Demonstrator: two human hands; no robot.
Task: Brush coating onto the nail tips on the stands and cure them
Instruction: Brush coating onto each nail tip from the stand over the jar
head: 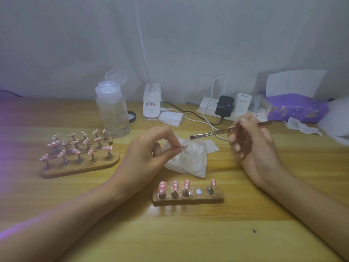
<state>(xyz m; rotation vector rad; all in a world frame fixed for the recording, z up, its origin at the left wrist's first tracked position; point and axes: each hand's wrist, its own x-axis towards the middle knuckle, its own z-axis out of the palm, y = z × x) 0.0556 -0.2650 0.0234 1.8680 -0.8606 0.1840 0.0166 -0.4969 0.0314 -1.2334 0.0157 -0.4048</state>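
We pinch one pink nail tip (pixel 184 146) in our left hand (pixel 149 154) above the glass jar (pixel 192 155) at mid-desk. Our right hand (pixel 253 142) grips the brush (pixel 217 132), its bristles near the tip. The near stand (pixel 188 198) holds four tips with one slot vacant, so we judge coating under way and curing undone. The desk (pixel 188 233) is wooden, under a grey wall (pixel 188 44).

Home nail desk, power strip (pixel 226 110), tissues (pixel 296 107)

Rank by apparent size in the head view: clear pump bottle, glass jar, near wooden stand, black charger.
1. clear pump bottle
2. near wooden stand, though it sits nearest the camera, which flatters it
3. glass jar
4. black charger
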